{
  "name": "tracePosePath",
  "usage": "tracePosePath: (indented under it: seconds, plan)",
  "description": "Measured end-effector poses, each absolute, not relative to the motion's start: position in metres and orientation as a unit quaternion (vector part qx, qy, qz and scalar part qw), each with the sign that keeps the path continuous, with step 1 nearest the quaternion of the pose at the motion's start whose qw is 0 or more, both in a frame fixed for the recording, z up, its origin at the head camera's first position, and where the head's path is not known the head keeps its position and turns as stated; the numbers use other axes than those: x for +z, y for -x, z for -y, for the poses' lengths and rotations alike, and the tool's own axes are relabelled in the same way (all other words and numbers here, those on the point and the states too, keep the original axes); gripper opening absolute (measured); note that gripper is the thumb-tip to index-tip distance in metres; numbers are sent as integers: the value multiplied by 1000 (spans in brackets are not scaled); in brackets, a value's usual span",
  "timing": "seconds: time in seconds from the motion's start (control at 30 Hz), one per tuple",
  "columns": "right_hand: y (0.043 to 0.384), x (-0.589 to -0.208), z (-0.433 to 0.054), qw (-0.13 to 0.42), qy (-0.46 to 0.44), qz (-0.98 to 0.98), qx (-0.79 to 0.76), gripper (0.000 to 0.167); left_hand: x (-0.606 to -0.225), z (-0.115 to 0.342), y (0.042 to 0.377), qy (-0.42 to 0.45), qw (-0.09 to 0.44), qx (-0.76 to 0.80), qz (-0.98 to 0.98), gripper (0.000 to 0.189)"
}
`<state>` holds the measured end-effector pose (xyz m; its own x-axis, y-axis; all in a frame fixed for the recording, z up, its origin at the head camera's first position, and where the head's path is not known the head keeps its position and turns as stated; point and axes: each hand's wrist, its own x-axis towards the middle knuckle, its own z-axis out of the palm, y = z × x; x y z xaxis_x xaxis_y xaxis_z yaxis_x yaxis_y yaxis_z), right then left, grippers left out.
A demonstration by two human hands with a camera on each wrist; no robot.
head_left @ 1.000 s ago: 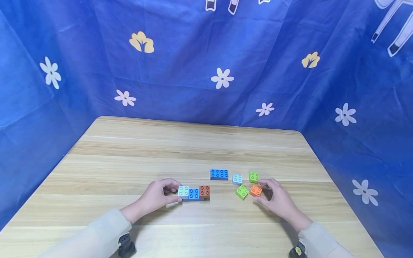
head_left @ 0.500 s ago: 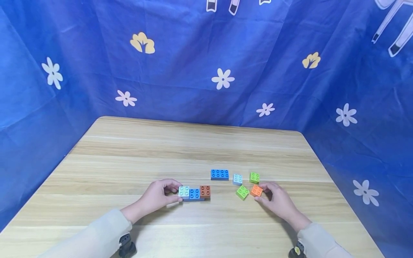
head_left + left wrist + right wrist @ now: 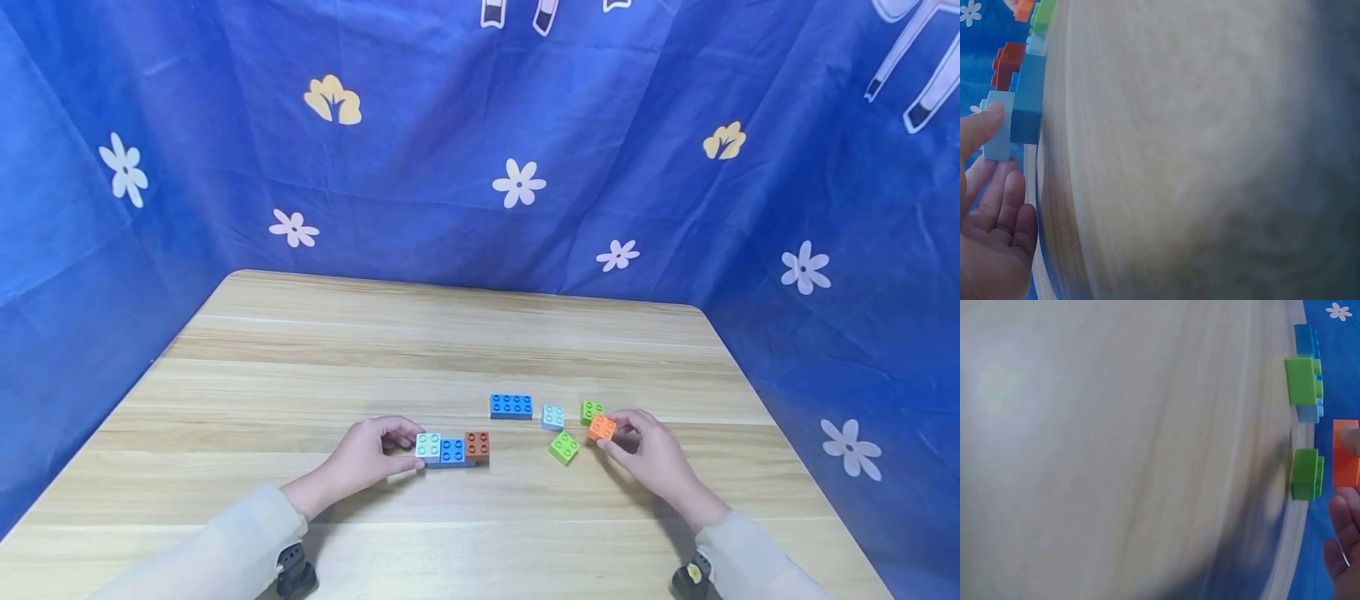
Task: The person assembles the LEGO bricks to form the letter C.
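Observation:
My left hand (image 3: 371, 454) grips the left end of a joined toy-brick build between thumb and fingers. Its pale aqua brick (image 3: 427, 445) and brown brick (image 3: 477, 446) stand on top of a long blue brick (image 3: 1027, 103), with blue studs (image 3: 452, 451) between them. In my right hand (image 3: 648, 458) an orange brick (image 3: 602, 427) is pinched between thumb and fingers. The right wrist view shows this orange brick (image 3: 1345, 453) raised off the table, level with the tops of the green bricks or higher. One lime green brick (image 3: 592, 412) lies just behind it.
Another lime green brick (image 3: 564, 447) lies left of my right hand. Behind it are a light blue brick (image 3: 552, 417) and a long blue eight-stud brick (image 3: 512, 407). The wooden table (image 3: 337, 350) ends at a blue patterned cloth (image 3: 420, 167) at the back and sides.
My right hand has lifted the orange brick from the table, and it now overlaps the rear green brick in the head view. The left hand and its build have stayed in place.

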<state>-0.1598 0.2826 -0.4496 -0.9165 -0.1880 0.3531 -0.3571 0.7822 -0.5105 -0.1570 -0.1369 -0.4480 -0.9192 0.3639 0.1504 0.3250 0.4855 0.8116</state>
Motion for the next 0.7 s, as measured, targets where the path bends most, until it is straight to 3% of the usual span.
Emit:
tracePosePath:
  seconds: [0.2,0.7]
  plan:
    - [166,-445,-269,166,-166,927,294,40,-448,137,157,-197,24,466,-862,34]
    - [176,-437,-215,120,-210,918,315,40,-447,136,157,-194,22,467,-862,33]
